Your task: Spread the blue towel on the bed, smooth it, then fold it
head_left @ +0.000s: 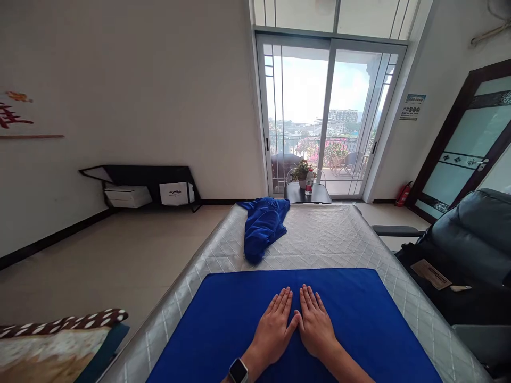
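A flat blue cloth (215,324) lies spread over the near part of a pale quilted mattress (323,234). On it, my left hand (275,319) rests palm down with its fingers stretched out; a watch (238,371) sits on that wrist. Beside it my right hand (315,322) lies flat too, fingers extended, the two thumbs touching or nearly so. Neither hand grips anything. Beyond the flat cloth, a crumpled blue garment (265,226) lies at the mattress's far left, apart from my hands.
Past the far end stands a black chair (307,192) bearing a potted plant (301,171) and a bottle (309,182). At right is a dark armchair (475,234); at lower left, patterned bedding (59,346). A black rack (147,175) holds a white box (128,197) and bag (174,193).
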The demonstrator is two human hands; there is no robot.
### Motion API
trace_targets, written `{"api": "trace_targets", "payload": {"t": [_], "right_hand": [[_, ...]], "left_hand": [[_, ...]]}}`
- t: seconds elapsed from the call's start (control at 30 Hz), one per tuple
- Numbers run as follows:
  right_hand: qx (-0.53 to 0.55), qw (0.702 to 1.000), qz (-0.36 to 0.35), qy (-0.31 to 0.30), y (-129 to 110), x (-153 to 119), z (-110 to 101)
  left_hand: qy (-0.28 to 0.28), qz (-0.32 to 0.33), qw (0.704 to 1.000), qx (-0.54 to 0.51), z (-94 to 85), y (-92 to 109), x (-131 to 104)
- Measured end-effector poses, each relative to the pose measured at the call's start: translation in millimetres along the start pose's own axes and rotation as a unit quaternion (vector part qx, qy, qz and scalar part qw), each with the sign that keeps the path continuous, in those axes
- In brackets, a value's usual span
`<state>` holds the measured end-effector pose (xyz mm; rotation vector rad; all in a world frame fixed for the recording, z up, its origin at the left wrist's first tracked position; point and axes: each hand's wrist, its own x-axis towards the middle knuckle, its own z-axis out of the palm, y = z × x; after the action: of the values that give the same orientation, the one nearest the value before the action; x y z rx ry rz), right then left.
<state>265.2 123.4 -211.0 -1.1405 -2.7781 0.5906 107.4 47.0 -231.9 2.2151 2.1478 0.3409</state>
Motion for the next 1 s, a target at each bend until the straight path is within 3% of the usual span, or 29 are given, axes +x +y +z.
{"api": "trace_targets", "payload": {"t": [0.17,0.33,0.53,0.63,0.73,0.83,1.0], "right_hand": [[-0.01,1.0,0.024,0.011,13.6,-3.3,-5.0],[-0.033,0.998,0.045,0.006,50.1,-16.7,-18.6],[-0.075,0.993,0.083,0.042,143.4,-54.1,-33.0],[-0.084,0.991,0.08,0.071,195.6,-75.1,-37.5],[-0.09,0.989,0.072,0.094,230.4,-89.9,-38.6],[-0.091,0.986,0.082,0.114,241.9,-95.2,-36.8],[-0.089,0.986,0.082,0.117,237.8,-93.4,-33.7]], "left_hand": [[-0.01,-0.053,0.999,0.003,-7.2,-15.1,-3.3],[-0.033,-0.093,0.995,-0.008,-28.3,-53.3,-26.4],[-0.073,-0.159,0.984,-0.027,-61.5,-110.3,-81.4],[-0.072,-0.212,0.975,-0.017,-68.1,-140.0,-105.5],[-0.063,-0.26,0.963,-0.007,-68.9,-164.8,-121.3],[-0.055,-0.289,0.956,-0.012,-68.6,-176.1,-128.5],[-0.035,-0.288,0.957,-0.025,-66.6,-174.0,-129.3]]}}
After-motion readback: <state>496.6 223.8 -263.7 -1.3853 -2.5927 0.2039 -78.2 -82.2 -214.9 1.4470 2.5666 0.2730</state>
